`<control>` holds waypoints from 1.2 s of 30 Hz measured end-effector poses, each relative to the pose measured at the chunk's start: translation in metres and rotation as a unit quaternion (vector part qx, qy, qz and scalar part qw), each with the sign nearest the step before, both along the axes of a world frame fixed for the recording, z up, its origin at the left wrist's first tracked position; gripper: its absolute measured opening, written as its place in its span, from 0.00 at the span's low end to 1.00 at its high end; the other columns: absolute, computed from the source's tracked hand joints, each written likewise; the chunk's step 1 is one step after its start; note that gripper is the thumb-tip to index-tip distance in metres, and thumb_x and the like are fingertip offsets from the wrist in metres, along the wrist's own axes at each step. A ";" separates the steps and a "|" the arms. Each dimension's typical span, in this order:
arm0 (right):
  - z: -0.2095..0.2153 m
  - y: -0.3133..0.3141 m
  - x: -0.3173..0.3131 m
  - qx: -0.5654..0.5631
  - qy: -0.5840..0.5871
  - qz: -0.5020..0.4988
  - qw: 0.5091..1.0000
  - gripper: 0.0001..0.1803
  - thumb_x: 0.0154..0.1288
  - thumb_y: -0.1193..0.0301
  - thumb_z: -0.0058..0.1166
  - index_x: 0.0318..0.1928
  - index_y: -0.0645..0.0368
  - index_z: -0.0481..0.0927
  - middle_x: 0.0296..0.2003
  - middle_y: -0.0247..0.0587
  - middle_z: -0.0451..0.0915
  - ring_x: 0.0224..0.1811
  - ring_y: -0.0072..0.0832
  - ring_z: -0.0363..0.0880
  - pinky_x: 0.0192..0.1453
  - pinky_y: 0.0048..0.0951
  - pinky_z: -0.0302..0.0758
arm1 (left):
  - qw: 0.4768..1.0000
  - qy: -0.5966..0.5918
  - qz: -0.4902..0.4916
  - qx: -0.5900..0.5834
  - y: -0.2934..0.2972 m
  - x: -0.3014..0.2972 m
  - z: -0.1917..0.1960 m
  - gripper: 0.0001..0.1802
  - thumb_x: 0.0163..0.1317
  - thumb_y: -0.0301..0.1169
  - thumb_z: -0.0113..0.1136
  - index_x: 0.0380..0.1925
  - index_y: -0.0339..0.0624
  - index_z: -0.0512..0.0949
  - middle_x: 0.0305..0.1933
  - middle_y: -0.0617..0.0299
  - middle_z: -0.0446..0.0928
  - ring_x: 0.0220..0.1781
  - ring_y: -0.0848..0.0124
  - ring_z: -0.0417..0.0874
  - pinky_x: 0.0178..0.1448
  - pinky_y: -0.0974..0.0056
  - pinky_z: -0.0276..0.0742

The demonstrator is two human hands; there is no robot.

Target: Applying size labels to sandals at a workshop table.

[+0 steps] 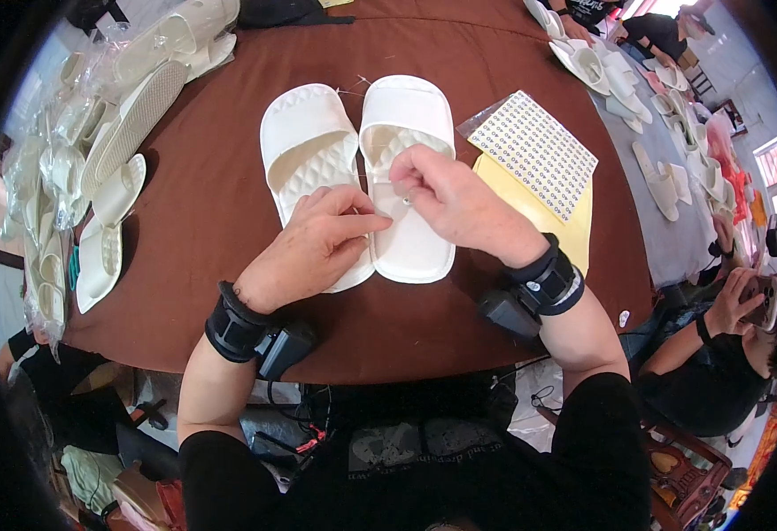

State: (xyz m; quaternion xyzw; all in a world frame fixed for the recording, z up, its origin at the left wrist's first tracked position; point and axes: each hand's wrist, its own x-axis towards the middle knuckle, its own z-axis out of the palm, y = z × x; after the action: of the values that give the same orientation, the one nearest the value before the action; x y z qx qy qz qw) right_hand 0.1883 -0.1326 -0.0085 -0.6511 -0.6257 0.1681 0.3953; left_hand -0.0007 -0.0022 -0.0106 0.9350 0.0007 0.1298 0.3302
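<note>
Two white open-toe slippers lie side by side on a brown cloth, toes away from me. The left slipper (303, 122) shows a quilted footbed, partly covered by my left hand (304, 243). Its thumb and forefinger are pinched together over the inner edge of the right slipper (417, 255). Above that slipper's footbed my right hand (455, 208) is closed, fingers curled in a pinch. A tiny pale thing shows at its fingertips, too small to name. Thin clear threads stick out between the slippers' toes.
A sheet of small printed round stickers (534, 150) lies on yellow paper (574, 237) at the right. Bagged white slippers (78, 133) pile up at the left, beside a loose slipper (100, 257). More slippers (663, 181) cover a grey table at right, where other people sit.
</note>
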 end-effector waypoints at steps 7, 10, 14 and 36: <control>0.007 -0.012 0.022 -0.059 0.020 0.026 0.998 0.08 0.65 0.79 0.48 0.44 0.61 0.72 0.32 0.38 0.74 0.35 0.26 0.74 0.43 0.28 0.72 | 1.000 0.004 0.007 0.002 -0.002 -0.001 0.004 0.18 0.55 0.18 0.54 0.46 0.38 0.81 0.46 0.56 0.74 0.52 0.58 0.74 0.58 0.60 0.68; 0.004 -0.012 0.023 -0.061 0.008 0.030 0.998 0.08 0.66 0.78 0.47 0.45 0.61 0.72 0.33 0.40 0.74 0.36 0.29 0.75 0.44 0.29 0.73 | 1.000 0.002 0.008 -0.001 -0.002 -0.001 0.001 0.18 0.55 0.18 0.54 0.46 0.38 0.81 0.46 0.56 0.74 0.52 0.59 0.74 0.58 0.60 0.68; 0.000 -0.012 0.021 -0.058 -0.024 0.023 0.998 0.09 0.66 0.77 0.47 0.46 0.61 0.71 0.34 0.45 0.76 0.38 0.35 0.77 0.45 0.32 0.73 | 1.000 -0.003 0.006 -0.004 0.000 0.001 -0.005 0.18 0.55 0.18 0.53 0.46 0.38 0.81 0.46 0.57 0.74 0.52 0.59 0.74 0.59 0.61 0.68; -0.001 -0.012 0.021 -0.063 -0.037 0.021 0.997 0.10 0.64 0.78 0.47 0.46 0.61 0.70 0.36 0.43 0.74 0.40 0.34 0.76 0.47 0.32 0.73 | 1.000 -0.002 0.008 0.005 0.000 0.000 -0.001 0.18 0.55 0.17 0.53 0.45 0.38 0.81 0.46 0.56 0.74 0.52 0.59 0.75 0.58 0.61 0.68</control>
State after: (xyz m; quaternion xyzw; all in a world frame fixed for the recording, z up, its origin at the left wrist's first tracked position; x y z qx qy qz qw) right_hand 0.2094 -0.1446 -0.0095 -0.6671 -0.6418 0.1916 0.3261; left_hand -0.0008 -0.0024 -0.0118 0.9362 0.0066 0.1344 0.3246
